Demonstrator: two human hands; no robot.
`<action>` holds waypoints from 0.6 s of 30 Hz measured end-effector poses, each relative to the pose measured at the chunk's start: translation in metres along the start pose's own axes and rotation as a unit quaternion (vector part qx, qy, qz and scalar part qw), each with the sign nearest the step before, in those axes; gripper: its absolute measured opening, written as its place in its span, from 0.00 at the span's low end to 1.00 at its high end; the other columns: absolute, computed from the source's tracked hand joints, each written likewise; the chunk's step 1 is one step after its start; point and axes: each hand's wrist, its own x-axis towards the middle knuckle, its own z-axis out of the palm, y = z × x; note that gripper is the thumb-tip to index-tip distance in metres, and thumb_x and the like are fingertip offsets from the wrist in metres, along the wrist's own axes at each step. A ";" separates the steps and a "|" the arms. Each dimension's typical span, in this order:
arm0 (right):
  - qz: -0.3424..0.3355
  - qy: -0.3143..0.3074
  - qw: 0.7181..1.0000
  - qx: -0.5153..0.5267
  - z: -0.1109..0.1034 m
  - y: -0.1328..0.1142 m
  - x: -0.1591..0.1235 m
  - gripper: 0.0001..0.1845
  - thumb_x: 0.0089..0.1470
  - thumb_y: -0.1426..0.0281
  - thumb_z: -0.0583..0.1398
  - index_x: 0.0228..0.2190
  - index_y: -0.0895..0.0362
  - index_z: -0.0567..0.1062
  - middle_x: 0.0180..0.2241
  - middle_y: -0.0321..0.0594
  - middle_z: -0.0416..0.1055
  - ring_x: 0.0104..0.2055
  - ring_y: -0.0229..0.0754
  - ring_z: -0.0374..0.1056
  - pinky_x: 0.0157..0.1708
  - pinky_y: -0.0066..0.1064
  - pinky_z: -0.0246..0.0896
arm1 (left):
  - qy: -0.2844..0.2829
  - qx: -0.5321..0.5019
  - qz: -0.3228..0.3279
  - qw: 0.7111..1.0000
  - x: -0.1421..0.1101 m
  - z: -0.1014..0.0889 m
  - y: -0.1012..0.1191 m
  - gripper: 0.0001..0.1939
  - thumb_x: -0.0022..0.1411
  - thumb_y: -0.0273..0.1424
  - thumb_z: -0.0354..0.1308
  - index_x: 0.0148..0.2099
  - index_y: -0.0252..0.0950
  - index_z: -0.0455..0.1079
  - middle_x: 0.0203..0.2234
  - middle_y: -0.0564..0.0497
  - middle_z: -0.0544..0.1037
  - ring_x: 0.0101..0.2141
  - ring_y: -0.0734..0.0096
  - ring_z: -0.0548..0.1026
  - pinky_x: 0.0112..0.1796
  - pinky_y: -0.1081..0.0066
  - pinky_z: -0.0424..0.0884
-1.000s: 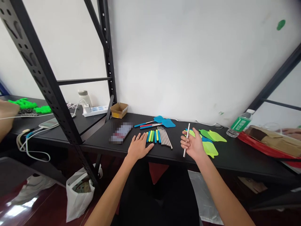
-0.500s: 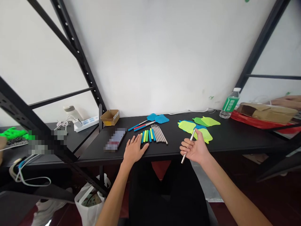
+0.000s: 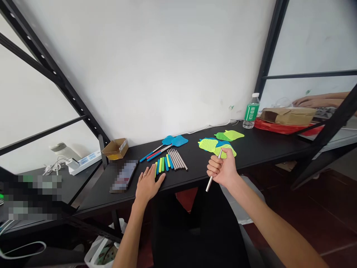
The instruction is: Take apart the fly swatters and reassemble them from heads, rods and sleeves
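My right hand (image 3: 223, 167) is closed round a silver metal tube (image 3: 209, 183), held tilted above the front edge of the black table. Under and behind it lie yellow and blue mesh fly swatter heads (image 3: 208, 144), with a green and a yellow one (image 3: 234, 135) farther back. Flat on the table rests my left hand (image 3: 147, 184), fingers spread, beside a row of blue, green and yellow handle grips (image 3: 162, 164). Right of the grips are several silver tubes (image 3: 178, 160). Behind them lie blue fly swatters (image 3: 180, 140) with metal shafts.
A phone (image 3: 125, 175) lies left of my left hand, near a small cardboard box (image 3: 115, 149). At the right back stands a water bottle (image 3: 251, 111). Another person's hands (image 3: 315, 101) rest beyond the right rack post. A power strip (image 3: 85, 162) is at left.
The camera view has turned to the right, so the table items appear farther left. My right fingers have curled tighter round the tube, while my left hand stays on the table.
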 end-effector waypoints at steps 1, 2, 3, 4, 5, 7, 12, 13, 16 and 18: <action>0.003 0.001 1.000 0.012 0.001 -0.001 -0.001 0.27 0.51 0.50 0.52 0.18 0.51 0.43 0.14 0.26 0.35 0.17 0.33 0.30 0.14 0.30 0.33 | 0.000 0.000 -0.001 1.000 0.000 0.000 0.000 0.39 0.68 0.56 0.39 0.72 0.38 0.51 0.67 0.46 0.58 0.68 0.50 0.52 0.64 0.50 0.49; 0.006 0.001 1.000 0.020 0.002 -0.001 -0.002 0.27 0.51 0.50 0.52 0.18 0.51 0.43 0.14 0.26 0.35 0.17 0.33 0.30 0.14 0.30 0.32 | 0.000 0.001 0.000 1.000 0.000 0.000 0.001 0.39 0.68 0.56 0.39 0.72 0.38 0.51 0.67 0.46 0.59 0.68 0.50 0.52 0.64 0.50 0.49; 0.007 0.002 1.000 0.026 0.003 -0.001 -0.003 0.27 0.51 0.51 0.53 0.18 0.51 0.43 0.14 0.26 0.35 0.17 0.33 0.30 0.14 0.30 0.32 | 0.000 0.001 0.000 1.000 0.000 0.000 0.001 0.39 0.68 0.56 0.39 0.72 0.38 0.50 0.67 0.45 0.59 0.67 0.50 0.52 0.64 0.50 0.49; 0.007 0.004 1.000 0.030 0.004 -0.001 -0.004 0.27 0.51 0.51 0.53 0.18 0.51 0.43 0.14 0.26 0.35 0.17 0.33 0.30 0.14 0.30 0.32 | 0.000 0.001 0.000 1.000 0.000 0.000 0.001 0.39 0.68 0.56 0.39 0.72 0.39 0.50 0.67 0.45 0.59 0.67 0.50 0.52 0.64 0.50 0.49; 0.006 0.006 0.999 0.032 0.004 -0.001 -0.005 0.27 0.51 0.50 0.54 0.18 0.51 0.43 0.14 0.26 0.35 0.17 0.33 0.30 0.14 0.29 0.32 | 0.000 0.001 0.001 1.000 0.000 0.000 0.001 0.39 0.68 0.56 0.40 0.72 0.39 0.50 0.67 0.45 0.59 0.67 0.50 0.53 0.64 0.50 0.50; 0.003 0.006 0.999 0.033 0.006 -0.001 -0.006 0.29 0.50 0.49 0.55 0.18 0.51 0.43 0.14 0.26 0.36 0.17 0.33 0.31 0.14 0.29 0.32 | 0.003 0.000 0.003 1.000 0.001 0.001 0.000 0.38 0.68 0.55 0.40 0.72 0.39 0.51 0.67 0.46 0.59 0.67 0.49 0.53 0.64 0.50 0.50; -0.002 0.002 1.000 0.013 0.009 -0.003 -0.010 0.31 0.51 0.49 0.56 0.18 0.51 0.42 0.14 0.26 0.35 0.17 0.32 0.30 0.13 0.29 0.33 | 0.011 -0.009 0.007 1.000 0.000 0.002 -0.002 0.38 0.68 0.55 0.40 0.72 0.39 0.51 0.66 0.45 0.60 0.67 0.48 0.54 0.63 0.49 0.51; -0.004 0.005 1.000 0.009 0.009 -0.003 -0.011 0.30 0.51 0.49 0.56 0.18 0.51 0.42 0.14 0.26 0.35 0.17 0.32 0.30 0.13 0.29 0.33 | 0.011 -0.010 0.006 1.000 0.000 0.002 -0.002 0.38 0.68 0.55 0.40 0.72 0.39 0.51 0.66 0.45 0.61 0.67 0.48 0.54 0.63 0.49 0.51; -0.015 0.016 1.000 0.001 0.011 -0.004 -0.013 0.30 0.52 0.50 0.54 0.18 0.52 0.42 0.14 0.26 0.34 0.16 0.32 0.30 0.13 0.30 0.32 | 0.012 -0.013 0.006 1.000 0.000 0.003 -0.002 0.38 0.68 0.54 0.41 0.72 0.39 0.51 0.66 0.44 0.61 0.67 0.48 0.54 0.63 0.48 0.51; -0.020 0.018 1.000 -0.005 0.011 -0.003 -0.013 0.30 0.51 0.50 0.54 0.18 0.52 0.42 0.14 0.26 0.34 0.16 0.32 0.30 0.13 0.30 0.32 | 0.015 -0.014 0.008 1.000 0.000 0.003 -0.002 0.37 0.68 0.54 0.42 0.72 0.39 0.51 0.66 0.44 0.61 0.67 0.48 0.54 0.63 0.48 0.51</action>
